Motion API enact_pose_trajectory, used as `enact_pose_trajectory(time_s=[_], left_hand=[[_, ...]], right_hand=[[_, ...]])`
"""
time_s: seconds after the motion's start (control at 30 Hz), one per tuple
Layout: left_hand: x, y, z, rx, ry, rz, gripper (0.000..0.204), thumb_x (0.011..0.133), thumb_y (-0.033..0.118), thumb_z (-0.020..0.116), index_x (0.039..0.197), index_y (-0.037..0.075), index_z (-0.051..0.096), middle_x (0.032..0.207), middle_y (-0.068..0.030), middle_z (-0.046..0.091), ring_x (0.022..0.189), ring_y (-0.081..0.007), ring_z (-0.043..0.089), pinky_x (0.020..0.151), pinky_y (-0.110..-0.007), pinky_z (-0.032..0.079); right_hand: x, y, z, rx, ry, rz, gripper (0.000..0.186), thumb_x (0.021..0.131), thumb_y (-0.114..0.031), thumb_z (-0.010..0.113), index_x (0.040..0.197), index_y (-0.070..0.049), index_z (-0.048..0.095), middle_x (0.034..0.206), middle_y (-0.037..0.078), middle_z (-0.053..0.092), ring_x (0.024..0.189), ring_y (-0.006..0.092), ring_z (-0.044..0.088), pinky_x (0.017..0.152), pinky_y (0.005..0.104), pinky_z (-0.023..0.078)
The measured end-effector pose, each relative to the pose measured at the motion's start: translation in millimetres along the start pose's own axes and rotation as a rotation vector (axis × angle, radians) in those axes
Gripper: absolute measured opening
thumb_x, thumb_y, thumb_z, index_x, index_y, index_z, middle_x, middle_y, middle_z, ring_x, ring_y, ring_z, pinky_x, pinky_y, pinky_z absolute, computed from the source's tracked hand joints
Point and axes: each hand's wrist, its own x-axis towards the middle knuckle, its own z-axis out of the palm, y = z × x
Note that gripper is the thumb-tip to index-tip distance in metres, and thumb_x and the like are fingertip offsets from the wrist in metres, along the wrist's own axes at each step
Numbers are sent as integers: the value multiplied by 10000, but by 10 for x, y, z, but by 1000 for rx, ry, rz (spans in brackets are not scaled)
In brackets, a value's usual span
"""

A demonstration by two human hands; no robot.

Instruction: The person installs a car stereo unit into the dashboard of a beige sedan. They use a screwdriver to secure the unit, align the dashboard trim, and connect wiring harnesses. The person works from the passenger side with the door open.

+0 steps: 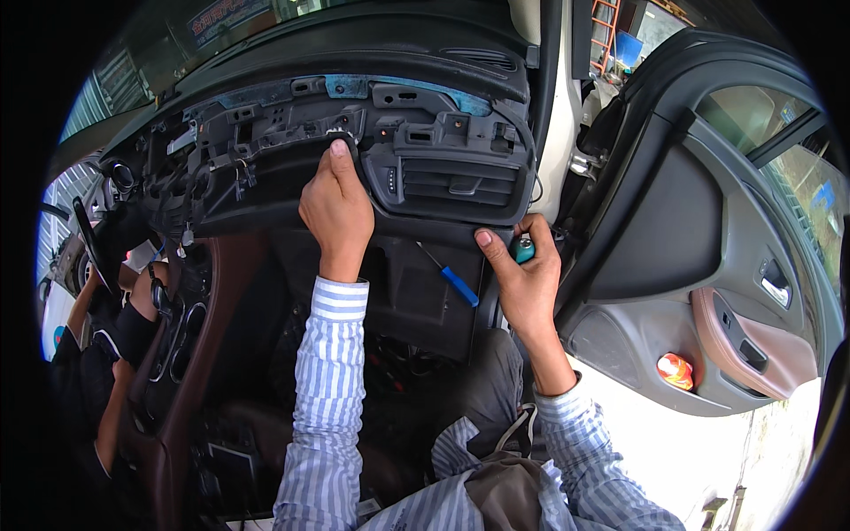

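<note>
My left hand [336,208] is pressed flat against the stripped black dashboard frame [266,133], its fingertips on a small bracket near the frame's middle. My right hand [522,270] grips a teal-handled tool [522,250] at the dashboard's lower right corner, with the thumb on the panel's edge below the air vent [456,181]. A blue-handled screwdriver [456,283] lies slanted on the black panel between my two hands. Both forearms wear blue and white striped sleeves.
The open car door [708,248] with grey and brown trim stands at the right, an orange lamp [675,370] in its lower part. Another person in black sleeves [106,345] works at the left by the brown centre console [190,354].
</note>
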Motion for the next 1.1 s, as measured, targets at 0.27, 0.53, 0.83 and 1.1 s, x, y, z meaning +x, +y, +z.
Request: enact_pose_trajectory(time_s=[0.27,0.53,0.83,1.1], left_hand=[[-35,-76,61,-55,75,38,626,1080,446,391,804,-82,583,645,-166,542,602,-257,445,612,-422,378],[-10,-25,-7,32,-9,28,613,1081,433,376,950,-92,664,805,-264,661,761,-450,607,708,-461,454],[53,-158,81,10,-44,85,640,1080,452,396,1138,-141,629,1015,-286,695,940,-364,662,885,-386,476],[-334,229,-243,-4,83,340,394,1094,267,374,1128,-52,603,1104,-161,655,1030,-243,614,925,-365,463]], right_hand=[[-24,27,-62,31,-38,-18,398,823,-210,842,867,-3,506,776,79,489,688,189,457,627,318,421],[-133,18,-228,64,-51,-65,308,834,-141,810,1021,7,615,996,136,649,925,284,663,798,342,508],[-118,255,-432,209,-138,-53,267,862,-122,752,1082,-8,654,1082,134,662,1027,318,660,895,350,499],[-185,822,-656,652,-95,475,176,907,-93,708,1050,-3,662,901,18,653,734,72,562,671,233,474]])
